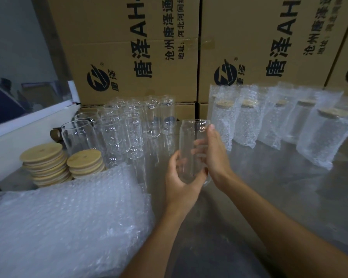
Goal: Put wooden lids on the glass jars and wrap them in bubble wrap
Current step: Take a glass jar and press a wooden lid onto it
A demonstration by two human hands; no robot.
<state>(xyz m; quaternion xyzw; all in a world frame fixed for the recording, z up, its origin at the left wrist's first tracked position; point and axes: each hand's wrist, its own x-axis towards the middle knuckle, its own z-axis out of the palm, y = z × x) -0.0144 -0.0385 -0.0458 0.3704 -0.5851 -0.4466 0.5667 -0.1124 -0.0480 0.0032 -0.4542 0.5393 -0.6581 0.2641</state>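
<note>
**Glass jar in hand, lid not yet on**

Clear cylindrical glass jar, frame centre, upright, mouth up. Left hand cups its base; right hand grips its side. Round wooden lids stacked at centre left (left hand nearer, likely the one to reach).

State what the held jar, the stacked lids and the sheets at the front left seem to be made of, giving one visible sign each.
Held jar: clear glass, glossy; the fingers show through it.
Stacked lids: pale wood, perhaps bamboo, matte, with faint grain.
Bubble wrap sheets: thin clear plastic film, covered in rows of small air pockets.
</note>
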